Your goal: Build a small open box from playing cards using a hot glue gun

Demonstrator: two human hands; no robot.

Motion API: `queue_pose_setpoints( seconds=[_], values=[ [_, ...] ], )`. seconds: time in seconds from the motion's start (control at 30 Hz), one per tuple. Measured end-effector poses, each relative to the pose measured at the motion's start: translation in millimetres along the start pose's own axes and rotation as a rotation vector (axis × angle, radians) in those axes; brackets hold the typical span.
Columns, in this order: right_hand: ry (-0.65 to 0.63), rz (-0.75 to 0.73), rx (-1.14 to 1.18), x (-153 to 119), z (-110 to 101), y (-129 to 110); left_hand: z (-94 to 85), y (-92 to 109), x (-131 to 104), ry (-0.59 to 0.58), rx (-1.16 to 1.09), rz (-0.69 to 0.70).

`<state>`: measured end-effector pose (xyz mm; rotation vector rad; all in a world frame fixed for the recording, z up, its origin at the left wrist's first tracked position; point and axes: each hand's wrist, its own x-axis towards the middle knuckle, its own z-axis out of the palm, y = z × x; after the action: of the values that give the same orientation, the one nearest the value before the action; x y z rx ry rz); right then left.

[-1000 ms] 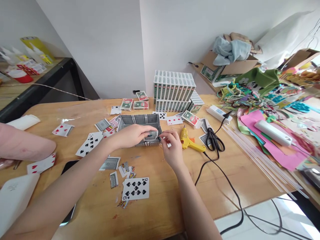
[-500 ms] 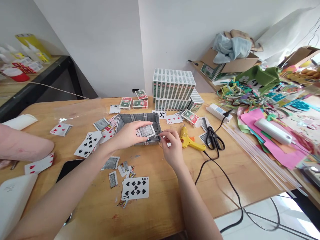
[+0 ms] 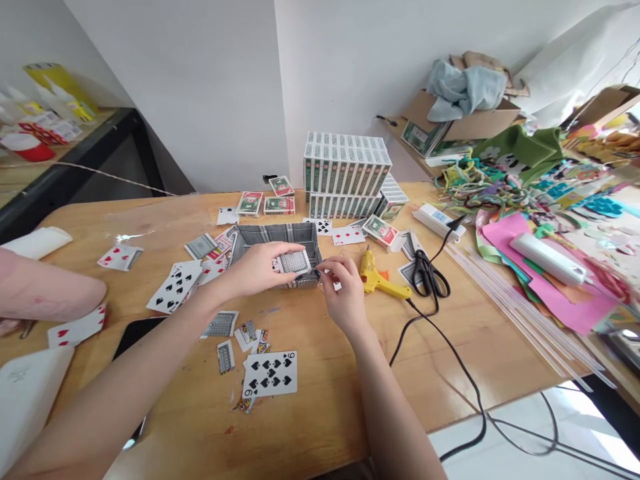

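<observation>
Roughly at the middle of the wooden table (image 3: 320,400) sits a shallow box built from playing cards (image 3: 277,241), its four patterned walls already standing. Reaching over its near wall, the left hand (image 3: 260,268) pinches a face-down card (image 3: 291,261) against the front right corner, fingers curled around it. Just beside that corner the right hand (image 3: 345,293) has thumb and forefinger pressed together on the card's edge or some small bit; which one is too small to tell. So the shell looks built, while this piece seems not yet fixed in place. A yellow glue gun (image 3: 376,279) lies just right of the hands, scissors (image 3: 425,277) beyond it. Loose cards and cut scraps (image 3: 245,337) lie nearer the person, a nine of spades (image 3: 271,374) among them, and stacked card packs (image 3: 345,175) stand behind the box.
</observation>
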<state>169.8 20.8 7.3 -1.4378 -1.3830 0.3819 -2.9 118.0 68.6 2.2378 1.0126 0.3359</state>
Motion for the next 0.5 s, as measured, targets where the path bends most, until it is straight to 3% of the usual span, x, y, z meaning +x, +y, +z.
queue_pose_setpoints(
  seconds=[0.33,0.5],
  values=[
    [-0.017,0.027,-0.013,0.5,-1.3,-3.0,1.9,-2.2,0.4,0.002,0.057,0.027],
    [-0.013,0.019,-0.010,0.1,-2.0,-3.0,-0.1,-5.7,-0.9,-0.056,0.020,0.028]
  ],
)
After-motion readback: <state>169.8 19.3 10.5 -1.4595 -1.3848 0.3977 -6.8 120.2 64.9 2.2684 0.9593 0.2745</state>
